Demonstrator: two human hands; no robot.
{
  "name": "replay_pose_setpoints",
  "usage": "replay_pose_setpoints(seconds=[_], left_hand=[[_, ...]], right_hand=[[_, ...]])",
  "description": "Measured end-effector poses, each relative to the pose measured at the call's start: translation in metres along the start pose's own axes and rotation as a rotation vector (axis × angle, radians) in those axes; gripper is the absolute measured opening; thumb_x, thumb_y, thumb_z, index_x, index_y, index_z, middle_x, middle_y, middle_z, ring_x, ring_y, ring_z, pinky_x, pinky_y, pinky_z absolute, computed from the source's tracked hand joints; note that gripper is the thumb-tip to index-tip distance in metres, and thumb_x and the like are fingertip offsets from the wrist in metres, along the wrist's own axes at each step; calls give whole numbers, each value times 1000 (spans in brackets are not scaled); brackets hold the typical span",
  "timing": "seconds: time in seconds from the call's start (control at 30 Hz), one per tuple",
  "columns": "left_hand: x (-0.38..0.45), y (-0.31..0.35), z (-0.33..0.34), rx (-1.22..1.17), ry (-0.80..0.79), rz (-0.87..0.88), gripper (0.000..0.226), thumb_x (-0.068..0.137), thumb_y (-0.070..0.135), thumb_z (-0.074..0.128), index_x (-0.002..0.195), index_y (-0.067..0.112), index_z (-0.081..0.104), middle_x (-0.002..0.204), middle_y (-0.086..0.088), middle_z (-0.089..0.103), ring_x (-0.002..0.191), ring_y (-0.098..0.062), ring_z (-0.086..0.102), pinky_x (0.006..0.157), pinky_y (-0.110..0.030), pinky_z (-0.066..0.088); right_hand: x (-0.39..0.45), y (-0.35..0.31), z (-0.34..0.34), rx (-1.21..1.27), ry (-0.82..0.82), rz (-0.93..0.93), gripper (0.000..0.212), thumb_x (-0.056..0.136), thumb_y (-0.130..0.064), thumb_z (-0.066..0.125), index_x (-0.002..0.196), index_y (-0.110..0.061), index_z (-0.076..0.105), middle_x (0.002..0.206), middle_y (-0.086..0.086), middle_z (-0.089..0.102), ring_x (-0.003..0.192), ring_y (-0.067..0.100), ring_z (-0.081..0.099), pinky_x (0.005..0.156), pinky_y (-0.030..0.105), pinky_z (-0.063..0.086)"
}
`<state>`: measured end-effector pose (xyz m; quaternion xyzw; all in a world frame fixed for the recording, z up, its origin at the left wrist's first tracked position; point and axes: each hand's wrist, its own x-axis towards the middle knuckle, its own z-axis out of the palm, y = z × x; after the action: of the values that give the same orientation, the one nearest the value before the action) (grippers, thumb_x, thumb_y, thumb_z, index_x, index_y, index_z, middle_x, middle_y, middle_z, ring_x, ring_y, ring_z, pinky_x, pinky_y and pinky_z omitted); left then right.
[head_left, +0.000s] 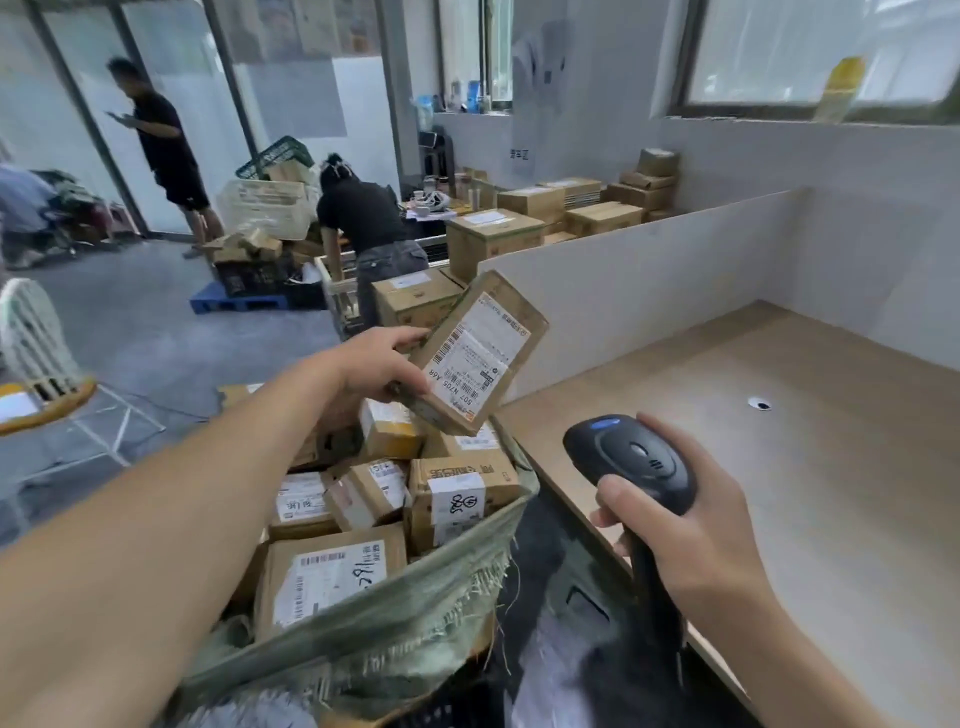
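Nearest you, the woven sack (415, 613) is gaping open, with labelled cartons (332, 577) lying packed inside it. Your right hand (691, 525) is curling its fingers and thumb round the handle of the black scanner (628, 457), just over the near edge of the wooden table (805, 441). Up and to the left of the scanner, your left hand (374, 364) is gripping the flat parcel (475, 353) by its lower left side and holding it in the air above the sack. The parcel's long axis is running steeply from lower left to upper right, and its white label (483, 348) is facing you. The scanner's head seems to be pointing a little right of the label, so I judge you are going to need a small leftward swing; nothing is standing between them. Beyond, a pale partition (675, 270) is fencing the table, with stacked boxes (493, 234) behind it and a person (363, 218) bending over further cartons
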<state>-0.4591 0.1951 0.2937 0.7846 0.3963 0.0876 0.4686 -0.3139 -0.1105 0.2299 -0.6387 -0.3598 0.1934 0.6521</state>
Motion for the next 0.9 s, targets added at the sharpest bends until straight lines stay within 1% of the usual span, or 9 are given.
replay_pose_setpoints(seconds=[0.1,0.2,0.37,0.53,0.6,0.67,0.73,0.8,0.9], left_hand=[[-20,-41,-34,-58,87,-115,79,79,4,75,148,29,45,127,-9,63,108,-30,68,95,-51,57],[-43,-78,-52,-70,146,-224,67,87,2,69,141,37,47,126,-9,63,106,-30,67,86,-45,60],[-70,-129,-58,-133,274,-375,68,90,1,65,149,29,45,113,-2,62,99,-23,60,70,-36,54],[-72,-162,-55,-169,309,-479,51,92,9,66,137,29,55,112,0,63,99,-18,61,84,-44,58],[-70,-165,-55,-150,289,-502,36,95,14,64,126,29,58,109,0,63,97,-18,61,86,-46,58],[-70,-165,-60,-166,265,-521,25,97,17,62,120,25,62,114,-5,64,102,-23,63,87,-47,59],[-71,-167,-67,-238,234,-543,27,98,17,58,123,24,61,120,-9,62,108,-28,63,84,-47,59],[-72,-171,-72,-295,227,-570,30,98,16,56,127,24,58,123,-11,61,110,-31,63,81,-47,58],[-68,-179,-70,-304,239,-602,33,97,22,61,129,22,54,123,-12,63,112,-34,65,95,-56,55]], right_hand=[[8,3,26,19,-111,22,57,79,-7,83,127,-32,64,93,2,78,72,25,75,51,29,55],[14,8,48,40,-198,35,59,78,-11,85,129,-31,63,100,5,78,74,34,74,53,32,56],[16,19,66,58,-298,29,57,67,-31,83,121,-36,67,94,2,79,82,20,76,63,23,56],[17,32,75,62,-318,81,82,57,-49,85,134,-35,59,98,6,77,82,25,76,63,32,57],[18,32,77,52,-324,101,87,57,-45,95,135,-34,58,97,7,77,78,27,76,59,33,57],[21,32,76,53,-327,111,76,66,-30,91,135,-29,60,94,10,77,75,28,75,54,32,56],[25,32,77,53,-335,119,65,76,-16,88,134,-26,61,91,10,76,73,28,74,51,30,55],[28,35,81,51,-352,111,68,72,-25,90,134,-27,62,89,8,76,71,27,73,53,29,55],[29,36,93,62,-354,95,83,57,-47,84,134,-31,61,95,6,77,78,22,74,62,29,57]])
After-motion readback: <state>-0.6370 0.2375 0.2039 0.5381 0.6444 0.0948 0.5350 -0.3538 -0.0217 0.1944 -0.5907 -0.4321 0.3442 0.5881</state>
